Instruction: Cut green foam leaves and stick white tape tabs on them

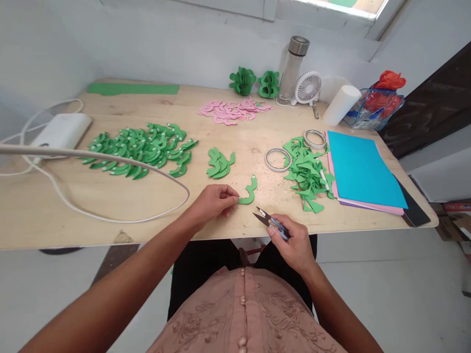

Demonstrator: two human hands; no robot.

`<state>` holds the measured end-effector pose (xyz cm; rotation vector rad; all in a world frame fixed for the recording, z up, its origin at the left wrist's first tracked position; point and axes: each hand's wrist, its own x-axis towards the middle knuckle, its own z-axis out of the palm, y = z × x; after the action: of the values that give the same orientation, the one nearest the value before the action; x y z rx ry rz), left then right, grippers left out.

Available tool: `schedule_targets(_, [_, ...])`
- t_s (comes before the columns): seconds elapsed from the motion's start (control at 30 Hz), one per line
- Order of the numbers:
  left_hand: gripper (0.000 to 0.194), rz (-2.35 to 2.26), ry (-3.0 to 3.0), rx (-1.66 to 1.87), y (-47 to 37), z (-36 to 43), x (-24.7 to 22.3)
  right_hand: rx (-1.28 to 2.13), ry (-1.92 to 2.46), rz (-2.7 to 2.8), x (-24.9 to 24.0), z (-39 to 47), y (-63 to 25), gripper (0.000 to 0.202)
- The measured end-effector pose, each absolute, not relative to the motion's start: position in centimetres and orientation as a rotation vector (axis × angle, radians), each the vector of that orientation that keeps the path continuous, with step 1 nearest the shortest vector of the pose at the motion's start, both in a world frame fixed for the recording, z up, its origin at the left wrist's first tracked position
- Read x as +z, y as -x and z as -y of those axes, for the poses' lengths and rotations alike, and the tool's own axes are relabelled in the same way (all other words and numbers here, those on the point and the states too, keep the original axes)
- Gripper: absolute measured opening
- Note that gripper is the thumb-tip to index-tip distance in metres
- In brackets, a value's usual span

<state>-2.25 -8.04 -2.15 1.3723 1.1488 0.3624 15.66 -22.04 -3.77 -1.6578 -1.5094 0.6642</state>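
My left hand (pixel 221 200) pinches one end of a wavy green paper cutout (pixel 250 195) just above the table's front edge. A small white patch shows at the cutout's far tip. In my right hand (pixel 293 239) are thread snips (pixel 273 223), their dark blades spread apart and pointing toward the cutout without touching it. A small stack of similar green cutouts (pixel 220 164) lies just beyond my left hand. Farther left spreads a large pile of curved green pieces (pixel 140 149), many with white patches. Green paper scraps (pixel 307 171) are heaped to the right.
Two tape rolls (pixel 278 168) lie by the scraps. Blue paper sheets (pixel 364 169) partly cover a dark phone (pixel 417 208). Pink cutouts (pixel 233 112), a glass bottle (pixel 292 71) and a small fan (pixel 308 88) stand or lie toward the back. A white cable (pixel 110 218) loops across the left.
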Motion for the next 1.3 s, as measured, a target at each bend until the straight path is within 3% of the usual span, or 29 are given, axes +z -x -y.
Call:
schedule_targets(0.37, [0.009,-1.162,-1.419,0.004,0.7,5.6,-1.6,0.674,1.635,1.501,-4.2,22.2,-15.9,0.020])
schedule_targets(0.83, [0.012,-1.230,-1.761,0.106,1.0,6.9,-2.5,0.828,1.565,1.263,-3.6,19.5,-14.3,0.024])
schedule_targets(1.3, [0.022,-1.210,-1.910,0.164,1.2,7.4,-2.0,0.766,1.706,1.511,-4.0,15.6,-12.4,0.025])
